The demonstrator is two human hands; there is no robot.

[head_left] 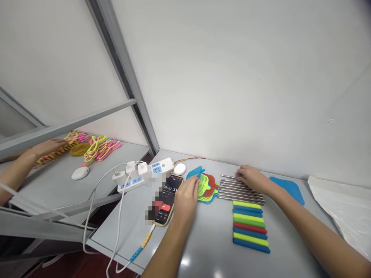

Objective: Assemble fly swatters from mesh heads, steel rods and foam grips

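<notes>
My left hand (187,195) pinches a blue mesh fly swatter head (196,172), tilted up above a pile of others. Below it, a yellow-green swatter head (203,187) and a red swatter head (213,181) overlap, with more blue beneath. Thin metal rods (236,188) lie side by side, their left ends at the narrow necks of the heads. My right hand (249,177) is closed at the far side of the rods, fingers curled over the upper ones; its fingertips are partly hidden. Nearer to me sits a row of coloured handle tubes (249,227) in blue, yellow-green, green and red.
A phone (168,200) showing a timer, a round white device (180,169) and power strips (160,166) with cables are at the left. A blue flat piece (288,189) and white plastic sheet (342,204) lie right. Across the frame, another person's hand (50,146) touches colourful bands (98,148).
</notes>
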